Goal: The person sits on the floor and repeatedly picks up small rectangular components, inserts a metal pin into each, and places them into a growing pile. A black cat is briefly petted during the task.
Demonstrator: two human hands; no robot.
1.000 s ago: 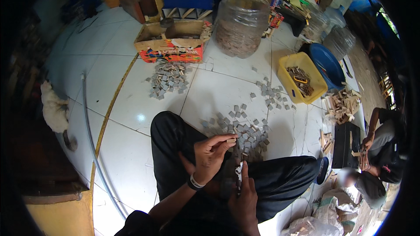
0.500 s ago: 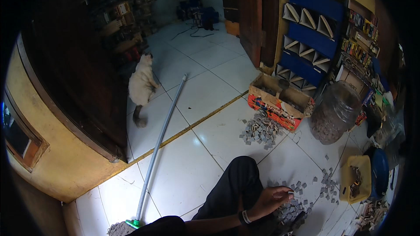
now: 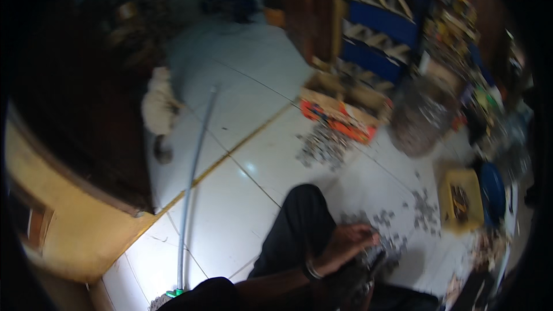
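Note:
My left hand (image 3: 349, 242), with a band at its wrist, reaches in from the lower edge past my bent knee in dark trousers (image 3: 296, 216). Its fingers look drawn together at the tips, but motion blur hides what is between them. Just beyond and beneath the hand, small flat grey pieces (image 3: 395, 241) lie loosely heaped on the white tiled floor (image 3: 253, 184). A dark narrow shape (image 3: 377, 261) is beside the fingertips, too smeared to name. I cannot make out my right hand.
Farther off are another grey heap (image 3: 324, 148), an open carton (image 3: 341, 116) and a clear plastic sack (image 3: 419, 121). At right stands a yellow tub (image 3: 462, 201) by a blue basin (image 3: 493, 193). A mop handle (image 3: 194, 178) lies at left, near a pale cat (image 3: 158, 103).
The view has swung and blurred, so the floor things appear shifted left and mostly upward. My left hand remains over the near heap. A dark shape now shows at the lower right.

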